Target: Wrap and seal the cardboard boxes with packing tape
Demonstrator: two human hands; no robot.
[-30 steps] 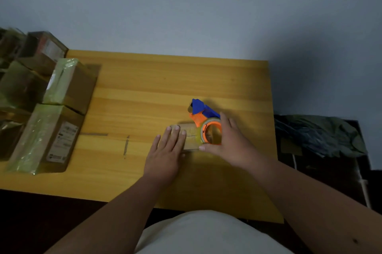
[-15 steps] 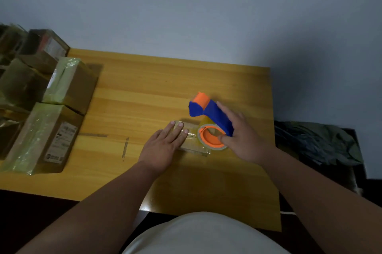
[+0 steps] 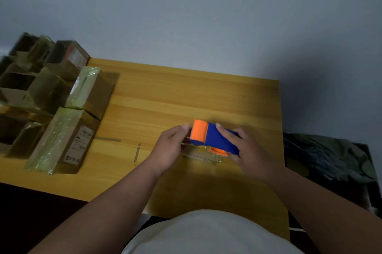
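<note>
Head view, tape dispenser: The blue and orange tape dispenser (image 3: 213,139) had been tipped up from its earlier flat position on the box and was now held above it, orange end toward the left.
Head view, right hand: The right hand (image 3: 246,151) gripped the dispenser body, fingers curled over the blue top and thumb side underneath.
Head view, left hand: The left hand (image 3: 171,146) had lifted off the box top, where it lay flat a second before; its fingers were now bent in at the orange end, apparently pinching the tape end. The contact itself was too small to confirm.
Head view, small box: The small box (image 3: 201,155) lay on the desk (image 3: 186,92) directly beneath both hands, largely hidden, with a glossy strip showing along its near edge.
Head view, finished boxes: Taped boxes (image 3: 62,140) were stacked at the left of the desk, well apart from the work.
Assessment: One strip appeared laid; the change suggested the tape was being cut or restarted for another pass.
</note>
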